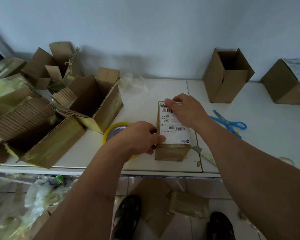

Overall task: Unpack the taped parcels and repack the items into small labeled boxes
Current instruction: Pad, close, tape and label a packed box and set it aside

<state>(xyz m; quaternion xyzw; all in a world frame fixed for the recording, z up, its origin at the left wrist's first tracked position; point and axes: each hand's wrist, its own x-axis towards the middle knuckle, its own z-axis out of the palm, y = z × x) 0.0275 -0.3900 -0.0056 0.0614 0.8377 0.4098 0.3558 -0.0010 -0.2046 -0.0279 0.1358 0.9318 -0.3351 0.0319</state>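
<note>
Head view, looking down on a white table [142, 104] against a pale wall. Near the middle, a small brown box [171, 152], closed and taped, with a white shipping label [176, 126] across its top. Left hand [139, 138] at the box's near left corner, thumb pressed flat on the label's lower left edge, other fingers curled against the box's side. Right hand [185, 110] over the far end, fingers together and laid flat on the label's upper part. Behind the left hand, partly hidden, a roll of yellow tape [113, 129]. Just right of the box, a knife [203, 154] lying on the table, and farther right blue scissors [229, 122]. Along the left, several torn-open parcels [92, 101] with yellowish tape. At the back right, an upright open box [228, 77], and beside it a closed labeled box [287, 82]
</note>
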